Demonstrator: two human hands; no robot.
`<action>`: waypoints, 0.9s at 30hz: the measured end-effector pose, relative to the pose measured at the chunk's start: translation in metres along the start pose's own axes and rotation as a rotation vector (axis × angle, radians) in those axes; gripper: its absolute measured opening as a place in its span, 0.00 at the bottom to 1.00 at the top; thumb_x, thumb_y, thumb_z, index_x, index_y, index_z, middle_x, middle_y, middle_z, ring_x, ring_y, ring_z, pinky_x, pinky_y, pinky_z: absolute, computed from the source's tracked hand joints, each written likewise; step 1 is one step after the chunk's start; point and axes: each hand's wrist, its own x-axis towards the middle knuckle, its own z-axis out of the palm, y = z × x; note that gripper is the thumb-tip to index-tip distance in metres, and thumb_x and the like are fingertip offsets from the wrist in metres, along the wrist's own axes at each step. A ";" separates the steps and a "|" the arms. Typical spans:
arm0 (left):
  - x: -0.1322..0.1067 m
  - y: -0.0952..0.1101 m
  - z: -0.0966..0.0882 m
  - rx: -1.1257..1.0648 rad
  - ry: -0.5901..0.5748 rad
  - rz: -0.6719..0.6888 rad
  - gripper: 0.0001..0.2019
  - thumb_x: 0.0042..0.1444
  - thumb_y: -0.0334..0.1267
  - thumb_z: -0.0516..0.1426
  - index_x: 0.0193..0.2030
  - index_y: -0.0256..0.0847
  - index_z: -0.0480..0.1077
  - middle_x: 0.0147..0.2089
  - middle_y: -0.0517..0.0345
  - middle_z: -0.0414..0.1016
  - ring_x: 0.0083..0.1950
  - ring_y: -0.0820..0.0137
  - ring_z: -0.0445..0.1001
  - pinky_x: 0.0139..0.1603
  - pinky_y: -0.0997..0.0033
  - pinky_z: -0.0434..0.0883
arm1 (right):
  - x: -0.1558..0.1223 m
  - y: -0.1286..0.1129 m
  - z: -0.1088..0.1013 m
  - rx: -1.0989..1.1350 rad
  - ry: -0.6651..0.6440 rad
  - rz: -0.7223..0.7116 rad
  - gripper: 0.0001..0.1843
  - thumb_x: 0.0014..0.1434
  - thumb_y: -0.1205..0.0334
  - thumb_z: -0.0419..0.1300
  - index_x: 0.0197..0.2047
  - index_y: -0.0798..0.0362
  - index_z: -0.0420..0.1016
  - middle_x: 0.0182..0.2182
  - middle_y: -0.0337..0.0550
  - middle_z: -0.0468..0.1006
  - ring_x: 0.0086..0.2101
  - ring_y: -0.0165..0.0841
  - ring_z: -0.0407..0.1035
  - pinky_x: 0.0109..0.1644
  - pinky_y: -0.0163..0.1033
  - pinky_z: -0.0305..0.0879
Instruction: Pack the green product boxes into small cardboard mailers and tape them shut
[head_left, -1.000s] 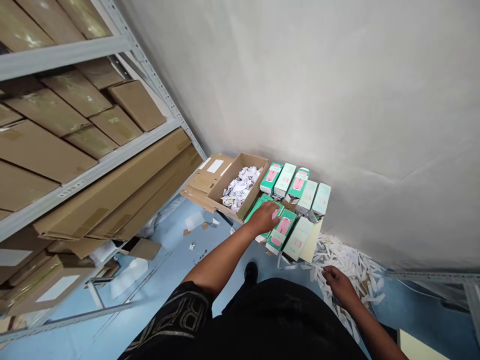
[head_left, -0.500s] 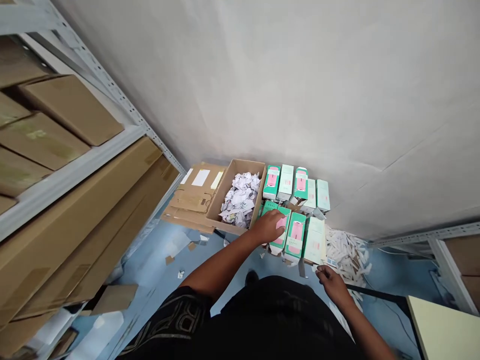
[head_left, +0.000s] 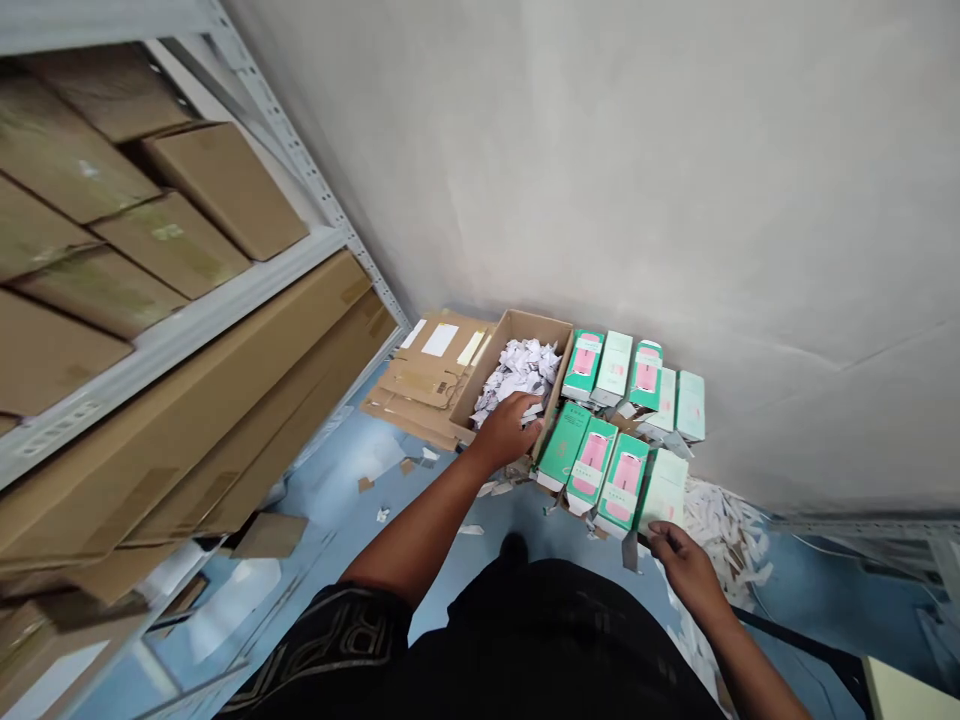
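My left hand point(head_left: 511, 430) reaches over the near edge of an open cardboard box point(head_left: 466, 408) heaped with torn paper scraps point(head_left: 521, 368). Its fingers are bent but apart, and I see nothing held in them. Close to the right of that hand lies a green carton point(head_left: 566, 442). At the near end of a pale green carton point(head_left: 665, 487), my right hand point(head_left: 679, 562) has its thumb and fingertips pinched together; what is between them is too small to make out. Between these lie two green cartons with pink panels, one point(head_left: 592, 462) beside the other point(head_left: 624, 482).
A farther row of similar cartons point(head_left: 615, 362) lies along the wall. Flattened cardboard point(head_left: 420, 380) is left of the box. Paper strips point(head_left: 727, 530) pile up at right. Shelving point(head_left: 300, 255) with brown boxes rises at left; a pale yellow board point(head_left: 907, 690) juts in lower right.
My left hand has moved left from the green cartons to the near edge of the scrap box. My right hand is now closer to the pale carton's near end. The view has shifted left.
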 end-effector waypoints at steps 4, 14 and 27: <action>-0.014 -0.031 -0.027 0.112 0.147 -0.196 0.18 0.62 0.40 0.58 0.58 0.41 0.72 0.56 0.48 0.75 0.56 0.60 0.75 0.61 0.60 0.72 | 0.022 -0.024 0.002 0.093 -0.133 -0.027 0.27 0.59 0.38 0.57 0.46 0.52 0.79 0.39 0.45 0.84 0.40 0.43 0.79 0.45 0.43 0.74; -0.018 -0.188 -0.123 0.389 0.066 -0.458 0.25 0.59 0.40 0.59 0.63 0.36 0.69 0.62 0.40 0.72 0.64 0.53 0.71 0.67 0.57 0.67 | 0.021 -0.105 0.058 0.103 -0.053 -0.070 0.24 0.57 0.39 0.61 0.43 0.51 0.80 0.42 0.47 0.84 0.43 0.44 0.78 0.47 0.42 0.73; 0.009 -0.356 -0.136 0.441 -0.467 -0.027 0.50 0.42 0.38 0.70 0.73 0.44 0.57 0.79 0.34 0.46 0.79 0.42 0.46 0.75 0.39 0.45 | 0.011 -0.272 0.182 -0.052 0.095 -0.055 0.25 0.61 0.37 0.59 0.45 0.50 0.80 0.46 0.49 0.84 0.42 0.44 0.78 0.41 0.43 0.76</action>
